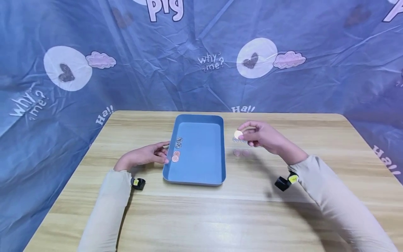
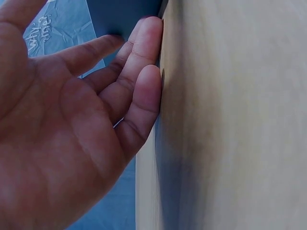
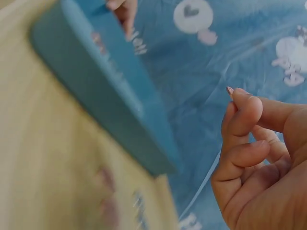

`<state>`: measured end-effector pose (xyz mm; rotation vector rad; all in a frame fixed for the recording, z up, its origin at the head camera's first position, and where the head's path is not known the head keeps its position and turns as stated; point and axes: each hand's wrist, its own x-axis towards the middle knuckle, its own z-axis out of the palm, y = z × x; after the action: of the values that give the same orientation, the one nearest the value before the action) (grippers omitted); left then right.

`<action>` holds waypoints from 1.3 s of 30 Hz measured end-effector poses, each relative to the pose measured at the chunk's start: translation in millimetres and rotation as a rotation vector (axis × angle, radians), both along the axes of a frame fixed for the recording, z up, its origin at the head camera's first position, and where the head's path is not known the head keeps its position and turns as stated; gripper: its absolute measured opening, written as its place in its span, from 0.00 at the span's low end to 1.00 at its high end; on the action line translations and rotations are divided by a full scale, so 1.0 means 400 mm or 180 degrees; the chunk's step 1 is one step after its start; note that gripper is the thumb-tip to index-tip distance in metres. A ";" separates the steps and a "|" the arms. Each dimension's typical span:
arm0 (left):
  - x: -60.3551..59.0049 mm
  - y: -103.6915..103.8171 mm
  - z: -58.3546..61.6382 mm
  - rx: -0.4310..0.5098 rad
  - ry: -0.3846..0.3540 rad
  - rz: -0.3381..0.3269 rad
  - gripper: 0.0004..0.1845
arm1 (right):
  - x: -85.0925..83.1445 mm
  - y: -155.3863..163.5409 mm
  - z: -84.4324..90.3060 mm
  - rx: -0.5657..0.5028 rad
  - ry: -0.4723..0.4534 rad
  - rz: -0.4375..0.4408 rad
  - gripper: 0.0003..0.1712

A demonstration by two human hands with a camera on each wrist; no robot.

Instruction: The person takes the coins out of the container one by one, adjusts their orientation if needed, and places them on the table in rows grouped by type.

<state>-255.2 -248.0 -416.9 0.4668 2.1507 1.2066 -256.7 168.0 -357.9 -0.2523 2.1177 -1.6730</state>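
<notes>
A blue rectangular tray lies on the table. My left hand is at its left wall, fingers relaxed and touching the side. In the left wrist view the fingertips lie low beside the tabletop. My right hand, raised to the right of the tray, pinches a coin between thumb and fingertip; the coin's coppery edge shows in the right wrist view. Inside the tray, two silver coins and two copper coins line the left side.
Beneath the right hand, silver coins lie on the wooden table, partly hidden by the fingers. Two copper coins sit nearer. A blue printed cloth hangs behind the table.
</notes>
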 end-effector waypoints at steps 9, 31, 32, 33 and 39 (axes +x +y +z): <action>-0.002 -0.001 0.001 0.0018 0.0011 -0.0018 0.49 | 0.031 0.098 -0.078 0.0113 -0.0134 -0.0183 0.12; -0.002 0.000 0.003 0.0014 0.0050 -0.0013 0.48 | 0.013 0.158 -0.164 0.0917 -0.0172 -0.0312 0.20; -0.002 0.000 0.003 0.0007 0.0050 -0.0013 0.48 | 0.012 0.157 -0.165 0.0936 -0.0155 -0.0299 0.21; -0.001 0.000 0.003 -0.0003 0.0050 -0.0012 0.48 | 0.013 0.155 -0.165 0.0948 -0.0151 -0.0300 0.21; 0.001 -0.001 0.004 0.0000 0.0035 -0.0022 0.49 | 0.017 0.147 -0.162 0.1076 -0.0101 -0.0288 0.23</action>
<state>-254.9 -248.2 -415.2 0.4815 2.1567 1.2028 -250.0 226.8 -422.5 -0.0269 2.3724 -1.3243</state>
